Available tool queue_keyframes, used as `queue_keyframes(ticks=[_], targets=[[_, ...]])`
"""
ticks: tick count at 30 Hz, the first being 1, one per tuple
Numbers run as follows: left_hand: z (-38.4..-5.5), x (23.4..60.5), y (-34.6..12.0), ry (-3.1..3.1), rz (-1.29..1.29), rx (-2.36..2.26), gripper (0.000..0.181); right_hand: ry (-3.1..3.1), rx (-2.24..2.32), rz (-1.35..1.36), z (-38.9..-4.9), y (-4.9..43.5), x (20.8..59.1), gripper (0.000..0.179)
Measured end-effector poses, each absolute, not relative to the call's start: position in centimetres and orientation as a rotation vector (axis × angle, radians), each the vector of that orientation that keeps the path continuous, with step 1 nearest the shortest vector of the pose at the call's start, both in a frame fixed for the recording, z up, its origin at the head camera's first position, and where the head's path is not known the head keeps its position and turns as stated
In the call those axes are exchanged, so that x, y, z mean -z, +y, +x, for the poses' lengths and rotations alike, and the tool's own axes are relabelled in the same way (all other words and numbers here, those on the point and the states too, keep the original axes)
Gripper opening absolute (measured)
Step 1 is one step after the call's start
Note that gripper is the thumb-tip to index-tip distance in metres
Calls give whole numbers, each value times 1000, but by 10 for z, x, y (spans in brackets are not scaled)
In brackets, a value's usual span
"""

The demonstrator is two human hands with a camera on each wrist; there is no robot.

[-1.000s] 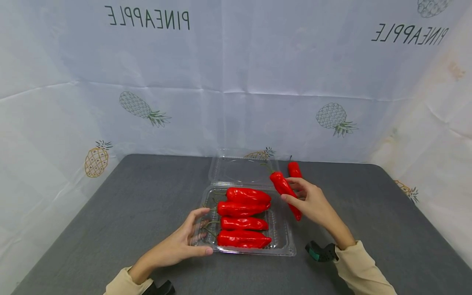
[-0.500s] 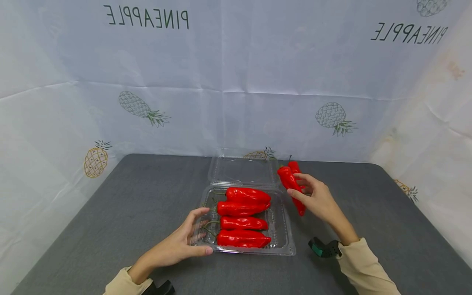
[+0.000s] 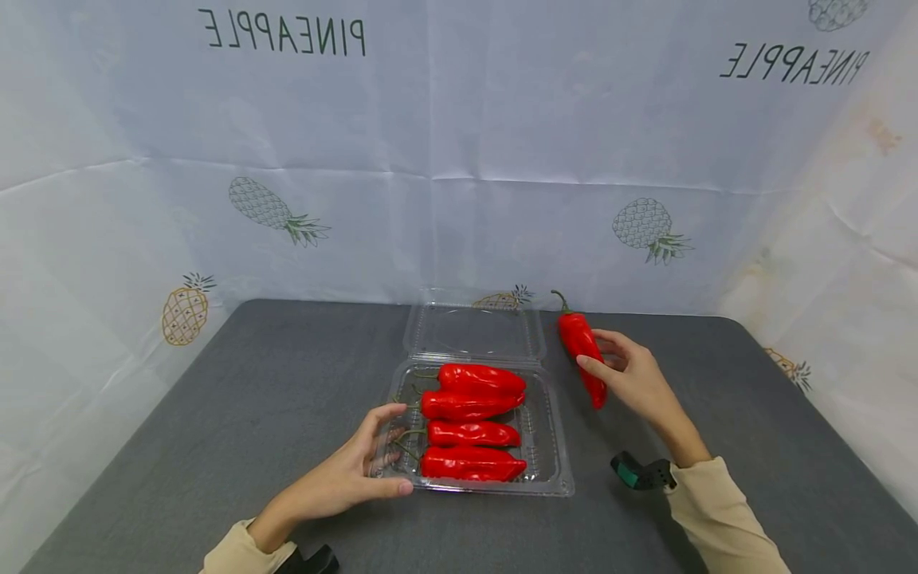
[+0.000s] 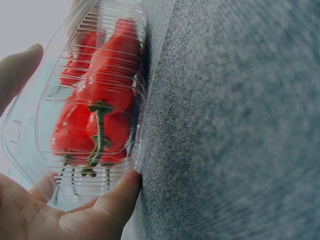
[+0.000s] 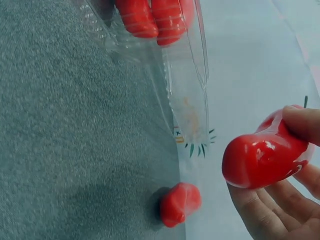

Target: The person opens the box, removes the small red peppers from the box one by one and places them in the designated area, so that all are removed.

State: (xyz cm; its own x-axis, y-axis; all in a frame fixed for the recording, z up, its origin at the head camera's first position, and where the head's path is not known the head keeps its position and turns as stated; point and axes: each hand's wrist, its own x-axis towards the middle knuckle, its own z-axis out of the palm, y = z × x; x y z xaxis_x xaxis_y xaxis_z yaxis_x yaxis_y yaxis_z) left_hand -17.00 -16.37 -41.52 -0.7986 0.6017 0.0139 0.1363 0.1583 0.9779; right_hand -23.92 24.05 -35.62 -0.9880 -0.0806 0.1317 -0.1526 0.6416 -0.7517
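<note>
Currently we pinch 1 red pepper (image 3: 579,339) in our right hand (image 3: 634,379), right of the clear box (image 3: 548,446) with 4 more peppers (image 3: 469,463), our left hand (image 3: 347,472) gripping its left side.

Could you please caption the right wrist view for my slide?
Right hand holding a glossy red pepper, a clear plastic container nearby.
</note>
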Motion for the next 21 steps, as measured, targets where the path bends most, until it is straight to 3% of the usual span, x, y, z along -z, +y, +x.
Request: queue_keyframes(ticks=[21], targets=[[-170, 413, -163, 2064, 652, -1663, 88, -2797, -1303, 94, -261, 268, 365, 70]])
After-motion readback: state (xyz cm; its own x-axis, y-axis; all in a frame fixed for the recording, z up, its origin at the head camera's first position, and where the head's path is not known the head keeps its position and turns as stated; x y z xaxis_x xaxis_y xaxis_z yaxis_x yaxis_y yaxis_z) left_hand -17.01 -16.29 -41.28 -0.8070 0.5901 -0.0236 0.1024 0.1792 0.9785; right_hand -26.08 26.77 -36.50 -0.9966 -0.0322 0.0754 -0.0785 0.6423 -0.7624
